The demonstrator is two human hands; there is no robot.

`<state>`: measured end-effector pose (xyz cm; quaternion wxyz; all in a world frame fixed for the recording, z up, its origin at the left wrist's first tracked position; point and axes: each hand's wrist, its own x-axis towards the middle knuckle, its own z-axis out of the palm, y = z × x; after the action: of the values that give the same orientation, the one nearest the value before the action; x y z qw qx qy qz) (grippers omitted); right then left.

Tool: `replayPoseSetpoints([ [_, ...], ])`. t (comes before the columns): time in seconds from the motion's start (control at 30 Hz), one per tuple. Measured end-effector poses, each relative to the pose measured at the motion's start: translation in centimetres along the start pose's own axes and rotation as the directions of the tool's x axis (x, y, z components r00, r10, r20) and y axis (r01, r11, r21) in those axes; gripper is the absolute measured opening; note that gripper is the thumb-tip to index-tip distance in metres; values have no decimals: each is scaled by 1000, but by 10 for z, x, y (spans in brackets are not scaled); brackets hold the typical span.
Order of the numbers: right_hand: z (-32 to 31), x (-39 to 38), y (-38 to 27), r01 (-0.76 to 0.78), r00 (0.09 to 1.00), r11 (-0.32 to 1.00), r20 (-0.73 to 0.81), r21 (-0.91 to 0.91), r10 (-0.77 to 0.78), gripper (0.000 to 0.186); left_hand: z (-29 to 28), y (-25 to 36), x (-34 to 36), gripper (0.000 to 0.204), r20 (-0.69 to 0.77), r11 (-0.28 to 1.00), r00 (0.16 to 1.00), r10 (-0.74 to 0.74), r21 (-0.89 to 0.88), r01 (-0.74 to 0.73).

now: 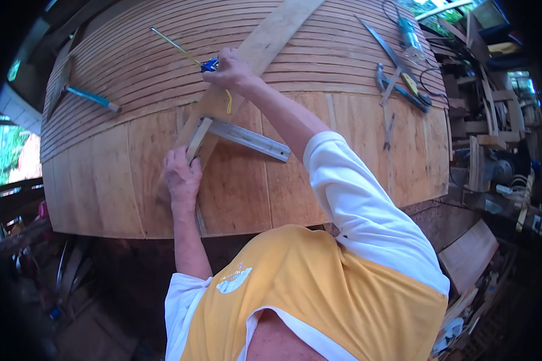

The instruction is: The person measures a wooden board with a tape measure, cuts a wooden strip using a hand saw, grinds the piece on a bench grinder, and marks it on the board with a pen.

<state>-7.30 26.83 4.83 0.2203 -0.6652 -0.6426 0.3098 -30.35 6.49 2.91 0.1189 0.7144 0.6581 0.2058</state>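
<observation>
Centrally, left hand (182,174) steadies square (235,137); right hand (232,69) grips tape (209,64).

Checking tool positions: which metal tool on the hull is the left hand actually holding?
The try square, its stock under the left hand against the plank. The blue-handled tool and the saw lie untouched.

Hull (132,198): fills the upper and middle frame, curving down toward the viewer.
Plank (265,42): lies slantwise on the hull, from top centre down to mid-left.
Square (247,138): on the plank's lower end, centre frame.
Left hand (182,174): at the square's left end.
Right hand (232,69): above it, on the plank.
Hammer (93,98): upper left.
Saw (388,51): upper right.
</observation>
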Motion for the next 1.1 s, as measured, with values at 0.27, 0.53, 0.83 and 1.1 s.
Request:
replayPoseSetpoints([
  [0.27, 75, 52, -32, 244, 959, 969, 156, -33, -236, 80, -2, 4, 6, 33, -110, 992, 986, 122, -18, -124],
  [0.53, -29, -63, 56, 145, 989, 988, 38, -48, -143, 63, -50, -15, 43, 35, -295, 952, 907, 301, 31, -305],
  [0.83, 22, -143, 32, 257, 955, 966, 152, 14, -256, 55, -85, -204, 33, 26, -424, 952, 854, -302, -177, 248],
  [1.1, 6, -163, 47, 216, 975, 973, 70, -85, -211, 39, -57, -230, 11, 36, -566, 885, 797, -209, 237, 400],
])
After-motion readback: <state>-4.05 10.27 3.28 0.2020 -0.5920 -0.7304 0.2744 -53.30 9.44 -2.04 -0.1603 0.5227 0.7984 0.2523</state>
